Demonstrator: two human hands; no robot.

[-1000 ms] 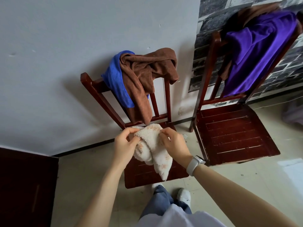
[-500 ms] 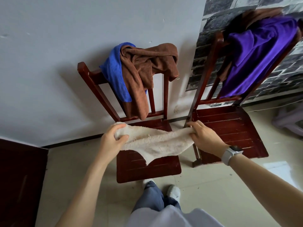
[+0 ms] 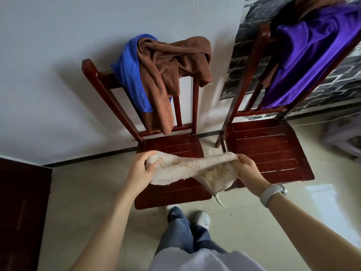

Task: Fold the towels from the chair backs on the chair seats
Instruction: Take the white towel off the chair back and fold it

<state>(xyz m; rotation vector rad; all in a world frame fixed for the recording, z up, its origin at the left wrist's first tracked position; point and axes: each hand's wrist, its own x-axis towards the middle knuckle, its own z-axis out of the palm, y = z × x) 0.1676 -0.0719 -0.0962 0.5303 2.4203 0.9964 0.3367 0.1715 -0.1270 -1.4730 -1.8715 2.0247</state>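
Here, the left hand (image 3: 140, 171) and right hand (image 3: 247, 169) are each pinching an end of the cream towel (image 3: 187, 169), holding it stretched above the near chair's seat (image 3: 172, 194). A blue towel (image 3: 127, 73) and brown towel (image 3: 168, 75) are hanging on its back; a purple towel (image 3: 304, 55) is draping the second chair (image 3: 267, 151) just beside it.

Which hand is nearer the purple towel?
Right. The right hand sits below the purple towel, by that chair's seat; the left hand is farther left, over the other chair.
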